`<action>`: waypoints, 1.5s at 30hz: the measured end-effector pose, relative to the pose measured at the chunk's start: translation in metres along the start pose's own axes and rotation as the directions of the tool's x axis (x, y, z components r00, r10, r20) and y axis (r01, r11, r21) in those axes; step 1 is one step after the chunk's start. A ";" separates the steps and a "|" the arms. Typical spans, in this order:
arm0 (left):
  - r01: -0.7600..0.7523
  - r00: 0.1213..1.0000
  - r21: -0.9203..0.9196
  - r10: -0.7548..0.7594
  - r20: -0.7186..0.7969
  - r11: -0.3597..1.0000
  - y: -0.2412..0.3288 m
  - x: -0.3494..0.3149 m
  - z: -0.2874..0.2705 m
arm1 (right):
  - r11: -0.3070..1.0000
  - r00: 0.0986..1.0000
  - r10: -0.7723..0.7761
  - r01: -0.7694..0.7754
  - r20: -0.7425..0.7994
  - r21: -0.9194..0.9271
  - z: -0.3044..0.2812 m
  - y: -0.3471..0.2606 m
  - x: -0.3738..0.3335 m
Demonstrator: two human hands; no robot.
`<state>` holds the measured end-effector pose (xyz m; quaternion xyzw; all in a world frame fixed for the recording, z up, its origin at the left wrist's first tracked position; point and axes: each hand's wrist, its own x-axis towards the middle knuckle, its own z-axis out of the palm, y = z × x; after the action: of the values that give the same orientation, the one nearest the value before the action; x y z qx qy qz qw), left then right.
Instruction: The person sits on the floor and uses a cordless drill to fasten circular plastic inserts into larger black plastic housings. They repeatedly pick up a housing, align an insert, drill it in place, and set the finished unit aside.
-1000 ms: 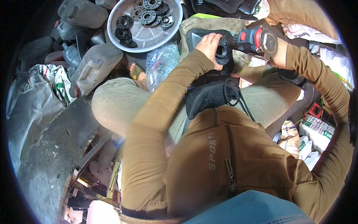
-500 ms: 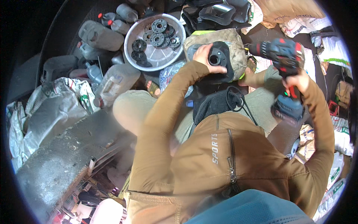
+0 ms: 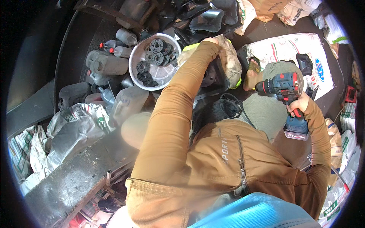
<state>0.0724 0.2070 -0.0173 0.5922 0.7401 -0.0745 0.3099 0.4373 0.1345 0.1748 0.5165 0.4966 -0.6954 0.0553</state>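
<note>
My right hand [image 3: 298,104] is wrapped round the grip of a blue, black and red cordless drill [image 3: 282,85], whose chuck points left over my thigh. My left arm reaches forward to the far side of a dirty beige cloth-covered bundle [image 3: 230,59] in front of me. Only a little of my left hand [image 3: 213,40] shows at its top edge; the fingers are hidden. On the near side of the bundle sits a black moulded part [image 3: 213,78] with a round centre, partly covered by my left sleeve.
A grey perforated basin [image 3: 160,76] with several black ring-shaped parts stands left of the bundle. Dusty plastic jugs [image 3: 110,64] are beyond it. Black moulded pieces [image 3: 207,21] are piled at the back. A white sack [image 3: 292,47] lies at the right, with a small black piece [image 3: 304,64] on it.
My left hand has left the black part's face and moved to the bundle's far edge. The drill has moved away from the bundle, lower in the view. The whole view has shifted.
</note>
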 end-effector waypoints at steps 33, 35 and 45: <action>-0.809 0.520 -0.473 0.051 -0.852 0.349 -0.103 -0.251 0.018 | 0.752 0.926 -0.372 0.339 0.060 -0.566 0.177 -0.134 -0.039; -0.807 0.519 -0.474 0.043 -0.853 0.352 -0.106 -0.253 0.017 | 0.731 0.939 -0.333 0.315 0.086 -0.605 0.177 -0.138 -0.037; -0.841 0.395 -0.331 0.068 -0.916 0.427 -0.112 -0.258 0.013 | 0.766 0.946 -0.317 0.294 0.062 -0.572 0.188 -0.146 -0.030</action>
<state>0.0015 -0.0453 0.0850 0.5588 0.5126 0.6298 0.1682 0.2409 0.0539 0.2856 0.4011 0.7610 -0.5029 0.0847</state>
